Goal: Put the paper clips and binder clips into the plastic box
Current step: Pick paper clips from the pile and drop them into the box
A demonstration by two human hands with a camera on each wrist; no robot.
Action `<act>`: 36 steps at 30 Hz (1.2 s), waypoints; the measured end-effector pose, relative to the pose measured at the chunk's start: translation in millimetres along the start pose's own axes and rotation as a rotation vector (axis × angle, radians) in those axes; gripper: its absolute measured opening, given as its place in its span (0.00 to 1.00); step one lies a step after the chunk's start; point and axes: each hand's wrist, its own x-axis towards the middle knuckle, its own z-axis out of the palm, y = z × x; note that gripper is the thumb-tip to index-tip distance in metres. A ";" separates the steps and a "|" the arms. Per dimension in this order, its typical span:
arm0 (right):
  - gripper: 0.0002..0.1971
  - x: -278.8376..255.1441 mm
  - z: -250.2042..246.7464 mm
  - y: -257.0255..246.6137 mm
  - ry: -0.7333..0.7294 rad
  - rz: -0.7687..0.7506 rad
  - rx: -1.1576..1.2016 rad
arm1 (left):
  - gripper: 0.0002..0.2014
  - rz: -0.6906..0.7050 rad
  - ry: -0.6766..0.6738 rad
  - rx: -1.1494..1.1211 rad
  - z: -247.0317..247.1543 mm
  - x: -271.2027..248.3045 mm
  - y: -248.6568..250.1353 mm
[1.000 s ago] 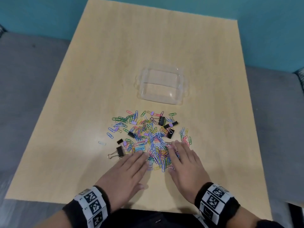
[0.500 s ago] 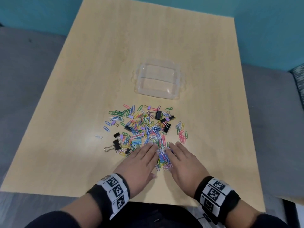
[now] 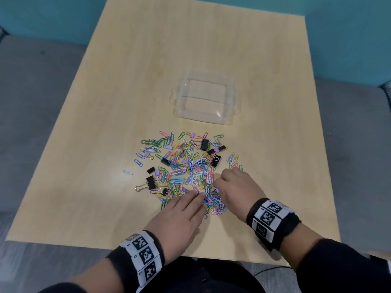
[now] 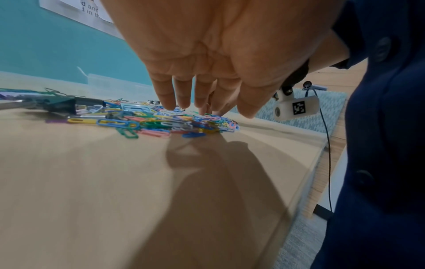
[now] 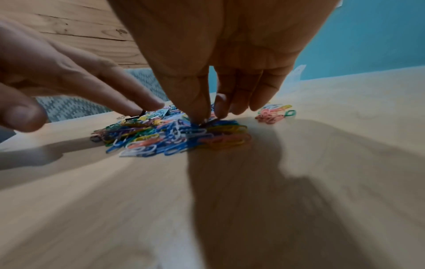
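Dozens of coloured paper clips (image 3: 190, 172) lie in a loose heap on the wooden table (image 3: 105, 102), too many and too tangled to count; one pale clip (image 3: 128, 172) sits apart at the heap's 9 o'clock, and a small cluster (image 3: 233, 160) lies just off its 3 o'clock edge. About seven black binder clips (image 3: 204, 144) are mixed in, mostly along the 1 o'clock and 8 o'clock sides, with several small lilac ones among them. One clear plastic box (image 3: 206, 100) stands open at 12 o'clock from the heap, near it but apart, with no clips seen inside.

Grey floor and a teal wall surround the table.

Two hands work the heap's 6 o'clock edge. The left hand (image 3: 179, 220) lies flat, fingers straight and together, tips pressing on the clips. The right hand (image 3: 237, 191) is arched, its fingers (image 5: 220, 105) curled down, thumb and fingertips pinching into the clips at the 5 o'clock side.
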 end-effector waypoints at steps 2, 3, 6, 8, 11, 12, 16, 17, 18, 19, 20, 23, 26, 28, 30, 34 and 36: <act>0.09 3.8 -0.8 -1.3 -0.033 0.001 -0.015 | 0.26 0.014 0.007 -0.003 -0.6 -1.7 0.1; 0.09 5.3 -1.4 -1.7 -0.050 0.007 -0.012 | 0.26 0.022 0.010 -0.008 0.0 -3.6 0.0; 0.09 7.0 -1.5 -1.8 -0.068 0.039 0.034 | 0.25 0.039 0.031 -0.024 3.2 -11.3 -1.2; 0.10 6.6 -1.8 -2.3 -0.084 0.049 0.095 | 0.25 0.043 0.056 -0.054 5.6 -17.6 -3.5; 0.12 7.0 -2.8 0.8 -0.121 0.102 0.218 | 0.23 0.019 0.087 -0.096 6.9 -26.9 -8.7; 0.11 7.9 -4.7 3.7 -0.128 0.161 0.303 | 0.22 0.002 0.086 -0.106 6.5 -29.6 -10.8; 0.06 14.3 -12.5 26.5 0.088 0.545 0.618 | 0.20 -0.069 0.089 -0.103 2.9 -36.8 -20.6; 0.05 17.6 -15.3 33.0 0.121 0.628 0.660 | 0.19 -0.081 0.095 -0.103 2.3 -37.6 -23.2; 0.05 21.8 -17.8 40.1 0.139 0.692 0.689 | 0.19 -0.089 0.100 -0.102 1.9 -37.7 -25.3; 0.05 26.5 -19.3 46.9 0.152 0.742 0.715 | 0.19 -0.093 0.102 -0.099 1.7 -37.7 -27.0; 0.05 31.1 -19.4 54.4 0.170 0.788 0.743 | 0.18 -0.092 0.100 -0.097 1.7 -37.2 -28.1; 0.02 36.0 -20.1 70.0 0.249 0.893 0.814 | 0.18 -0.085 0.098 -0.097 1.3 -34.8 -29.1; 0.10 19.1 -17.2 60.6 0.232 0.732 0.531 | 0.18 -0.090 0.111 -0.120 -0.9 -33.4 -28.5; 0.18 4.2 -7.7 41.2 0.104 0.408 0.232 | 0.19 -0.090 0.107 -0.128 -1.3 -32.7 -26.4; 0.27 -7.5 8.0 24.2 -0.050 0.182 0.068 | 0.19 -0.076 0.100 -0.128 -0.6 -32.7 -23.5; 0.30 -16.2 15.8 1.0 -0.115 0.189 0.065 | 0.19 -0.049 0.095 -0.134 -0.6 -32.2 -18.0; 0.29 -13.6 11.7 -3.2 -0.046 0.198 0.112 | 0.20 -0.043 0.091 -0.137 1.8 -32.1 -17.0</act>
